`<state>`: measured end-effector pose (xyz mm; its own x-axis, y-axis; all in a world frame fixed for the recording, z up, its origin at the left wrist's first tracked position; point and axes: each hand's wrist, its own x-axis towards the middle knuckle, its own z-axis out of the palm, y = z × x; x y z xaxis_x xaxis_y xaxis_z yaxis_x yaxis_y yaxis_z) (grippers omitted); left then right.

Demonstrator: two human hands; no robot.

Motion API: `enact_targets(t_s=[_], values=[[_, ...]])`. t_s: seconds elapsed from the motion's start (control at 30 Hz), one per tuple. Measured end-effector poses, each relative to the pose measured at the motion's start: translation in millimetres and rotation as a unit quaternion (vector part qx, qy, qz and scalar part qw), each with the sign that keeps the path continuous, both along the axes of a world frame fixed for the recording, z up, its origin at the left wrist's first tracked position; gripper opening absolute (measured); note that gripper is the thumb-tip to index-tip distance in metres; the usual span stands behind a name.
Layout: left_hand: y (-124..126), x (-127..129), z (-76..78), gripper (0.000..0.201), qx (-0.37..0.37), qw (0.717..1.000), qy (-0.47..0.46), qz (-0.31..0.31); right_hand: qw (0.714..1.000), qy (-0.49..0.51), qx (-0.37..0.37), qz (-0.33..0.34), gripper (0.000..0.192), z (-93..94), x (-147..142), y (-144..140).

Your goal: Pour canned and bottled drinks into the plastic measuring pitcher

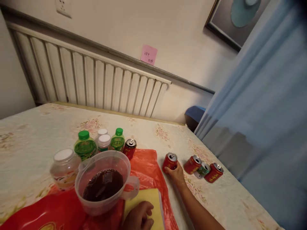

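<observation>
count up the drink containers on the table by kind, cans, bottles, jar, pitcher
Red aluminium cans: 4 (one under the right hand, one by the bottles, two at right)
Green aluminium can: 1
Green-capped plastic bottles: 2
White-capped small bottles: 2
White-lidded clear jar: 1
Clear plastic pitcher of dark liquid: 1
Total: 11

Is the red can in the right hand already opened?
Opened: the red can in the right hand shows a dark hole in its top.
</observation>
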<state>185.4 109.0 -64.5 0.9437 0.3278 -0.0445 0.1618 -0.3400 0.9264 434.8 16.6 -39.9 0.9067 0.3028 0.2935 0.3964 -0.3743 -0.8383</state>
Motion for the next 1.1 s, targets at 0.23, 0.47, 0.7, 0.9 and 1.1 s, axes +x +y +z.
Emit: enact_targets(t_s=[0.23,0.47,0.7,0.9,1.1], values=[[-0.6,-3.1,10.4,0.033,-0.005,1.0,0.014,-0.006,0.986,-0.096,-0.002,0.136,0.06,59.0,-30.1,16.3],[-1.8,-8.0,16.2,0.034,-0.003,1.0,0.012,0.018,0.921,-0.283,-0.057,0.261,0.056,129.8,-69.5,46.4],[-2.6,-14.9,30.1,0.038,-0.019,0.999,0.022,0.019,0.849,-0.402,-0.096,0.329,0.063,166.8,-101.2,67.7],[-3.5,-16.6,27.3,0.035,-0.016,0.999,0.008,0.03,0.789,-0.48,-0.14,0.357,0.065,182.9,-119.8,78.8],[-3.7,-15.6,15.3,0.034,-0.039,0.999,-0.006,0.033,0.737,-0.557,-0.177,0.339,0.054,193.6,-123.1,88.8]])
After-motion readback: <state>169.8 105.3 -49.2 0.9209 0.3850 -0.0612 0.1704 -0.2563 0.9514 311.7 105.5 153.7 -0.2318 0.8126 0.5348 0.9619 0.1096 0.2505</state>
